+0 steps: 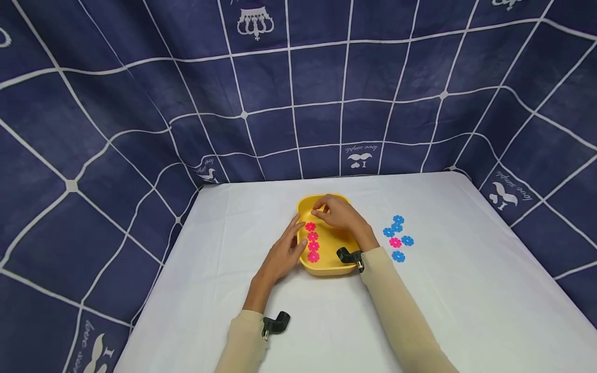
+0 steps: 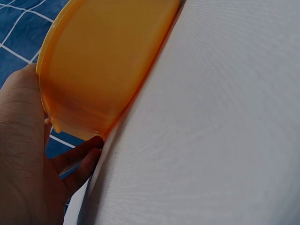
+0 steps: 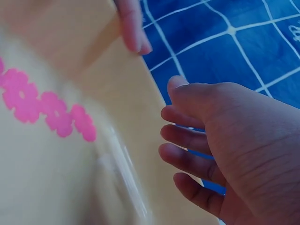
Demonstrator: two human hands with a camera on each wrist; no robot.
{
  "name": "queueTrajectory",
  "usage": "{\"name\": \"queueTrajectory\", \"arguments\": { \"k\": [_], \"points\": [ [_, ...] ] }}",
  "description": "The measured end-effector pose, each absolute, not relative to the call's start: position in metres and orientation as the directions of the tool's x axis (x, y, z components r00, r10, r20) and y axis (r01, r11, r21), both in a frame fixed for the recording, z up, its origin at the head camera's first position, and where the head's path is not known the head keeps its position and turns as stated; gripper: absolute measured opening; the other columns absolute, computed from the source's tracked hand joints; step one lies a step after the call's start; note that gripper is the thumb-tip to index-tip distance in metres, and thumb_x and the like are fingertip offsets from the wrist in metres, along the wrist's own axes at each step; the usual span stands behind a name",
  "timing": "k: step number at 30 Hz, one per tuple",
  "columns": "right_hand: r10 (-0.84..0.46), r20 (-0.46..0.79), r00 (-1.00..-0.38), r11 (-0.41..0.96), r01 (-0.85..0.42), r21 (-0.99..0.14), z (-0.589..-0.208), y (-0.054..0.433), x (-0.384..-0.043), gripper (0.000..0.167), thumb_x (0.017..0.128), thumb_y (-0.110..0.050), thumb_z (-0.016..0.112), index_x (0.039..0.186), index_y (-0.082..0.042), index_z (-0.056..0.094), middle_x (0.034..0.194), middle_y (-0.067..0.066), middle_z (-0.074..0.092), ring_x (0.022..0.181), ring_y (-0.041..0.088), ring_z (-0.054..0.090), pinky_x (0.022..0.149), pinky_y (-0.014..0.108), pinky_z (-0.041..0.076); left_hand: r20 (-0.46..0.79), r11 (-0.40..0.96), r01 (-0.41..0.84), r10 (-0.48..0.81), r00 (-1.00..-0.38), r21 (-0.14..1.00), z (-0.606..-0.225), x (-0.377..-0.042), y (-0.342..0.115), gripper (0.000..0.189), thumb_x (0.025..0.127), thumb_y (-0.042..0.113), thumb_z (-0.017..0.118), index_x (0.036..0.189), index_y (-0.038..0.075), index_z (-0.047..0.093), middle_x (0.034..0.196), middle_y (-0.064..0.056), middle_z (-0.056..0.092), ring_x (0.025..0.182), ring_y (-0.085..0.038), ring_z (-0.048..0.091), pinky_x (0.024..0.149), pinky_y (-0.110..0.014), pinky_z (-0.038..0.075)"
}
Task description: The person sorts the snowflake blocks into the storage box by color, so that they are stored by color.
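A yellow tray (image 1: pixel 336 235) lies on the white-covered table. Several pink flower-shaped discs (image 1: pixel 313 246) form a row along its left side. My left hand (image 1: pixel 281 257) holds the tray's left edge, thumb and forefinger over the rim. In the left wrist view, other fingers (image 2: pixel 77 157) of that hand touch the outer wall near the tabletop. Above the far end of the tray is my right hand (image 1: pixel 342 213), its fingers loosely bent. Nothing shows between those fingertips (image 3: pixel 176 152) in the right wrist view.
Right of the tray, several blue flower discs (image 1: pixel 398 256) lie loose on the table with one pink disc (image 1: pixel 395 242) among them. A dark blue checked curtain (image 1: pixel 322 124) hangs behind the table and along both sides.
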State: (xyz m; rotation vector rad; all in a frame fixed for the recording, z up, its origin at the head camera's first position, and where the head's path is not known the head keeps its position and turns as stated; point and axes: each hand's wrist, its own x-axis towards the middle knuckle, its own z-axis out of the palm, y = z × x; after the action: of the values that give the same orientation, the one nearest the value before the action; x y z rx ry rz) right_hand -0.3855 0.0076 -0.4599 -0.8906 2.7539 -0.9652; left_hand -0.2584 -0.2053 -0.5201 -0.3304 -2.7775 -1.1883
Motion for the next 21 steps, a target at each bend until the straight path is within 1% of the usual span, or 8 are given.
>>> {"name": "queueTrajectory", "arguments": {
  "k": [3,5,10,14,16,21],
  "points": [
    [-0.545,0.116,-0.83,0.62,-0.493,-0.611,-0.46,0.01,-0.384,0.036,0.105,-0.038,0.071,0.127,-0.01,0.076,0.123,0.007,0.072,0.104,0.024,0.065,0.09,0.038,0.059,0.178,0.674,0.24,0.16,-0.971,0.699,-0.52,-0.258,-0.205,0.059,0.111,0.044,0.054,0.166,0.026,0.041,0.176,0.03,0.011,0.149,-0.021,0.05,0.121,-0.056,0.042],
    [-0.541,0.13,-0.831,0.615,-0.496,-0.613,-0.459,0.011,-0.384,0.036,0.105,-0.038,0.071,0.127,-0.011,0.076,0.123,0.007,0.071,0.104,0.023,0.065,0.089,0.038,0.06,0.179,0.675,0.243,0.164,-0.97,0.697,-0.519,-0.258,-0.205,0.059,0.111,0.043,0.055,0.166,0.026,0.041,0.176,0.03,0.011,0.152,-0.021,0.047,0.122,-0.057,0.041],
    [-0.541,0.183,-0.821,0.602,-0.53,-0.598,-0.454,0.012,-0.383,0.034,0.105,-0.038,0.071,0.125,-0.012,0.077,0.121,0.006,0.072,0.104,0.025,0.067,0.089,0.039,0.06,0.189,0.685,0.244,0.157,-0.969,0.687,-0.518,-0.258,-0.204,0.059,0.111,0.046,0.053,0.166,0.028,0.04,0.176,0.03,0.01,0.154,-0.021,0.044,0.123,-0.057,0.039],
    [-0.546,0.216,-0.809,0.589,-0.555,-0.587,-0.45,0.012,-0.383,0.033,0.105,-0.038,0.071,0.124,-0.012,0.077,0.12,0.006,0.072,0.108,0.031,0.069,0.091,0.041,0.06,0.189,0.689,0.235,0.143,-0.972,0.685,-0.517,-0.259,-0.204,0.058,0.111,0.046,0.054,0.165,0.03,0.041,0.175,0.032,0.01,0.156,-0.019,0.042,0.125,-0.054,0.038],
    [-0.547,0.224,-0.807,0.59,-0.561,-0.581,-0.448,0.012,-0.382,0.033,0.104,-0.037,0.072,0.124,-0.012,0.077,0.12,0.006,0.072,0.109,0.033,0.069,0.091,0.041,0.06,0.188,0.685,0.235,0.145,-0.971,0.689,-0.518,-0.26,-0.203,0.058,0.111,0.045,0.055,0.165,0.029,0.041,0.175,0.032,0.01,0.157,-0.019,0.04,0.125,-0.054,0.037],
    [-0.553,0.221,-0.803,0.593,-0.566,-0.573,-0.443,0.017,-0.378,0.033,0.104,-0.038,0.072,0.124,-0.012,0.077,0.12,0.007,0.072,0.107,0.031,0.069,0.092,0.042,0.06,0.184,0.686,0.241,0.156,-0.97,0.687,-0.519,-0.26,-0.202,0.059,0.111,0.045,0.055,0.165,0.028,0.041,0.175,0.031,0.011,0.16,-0.017,0.034,0.127,-0.054,0.034]
  ]
}}
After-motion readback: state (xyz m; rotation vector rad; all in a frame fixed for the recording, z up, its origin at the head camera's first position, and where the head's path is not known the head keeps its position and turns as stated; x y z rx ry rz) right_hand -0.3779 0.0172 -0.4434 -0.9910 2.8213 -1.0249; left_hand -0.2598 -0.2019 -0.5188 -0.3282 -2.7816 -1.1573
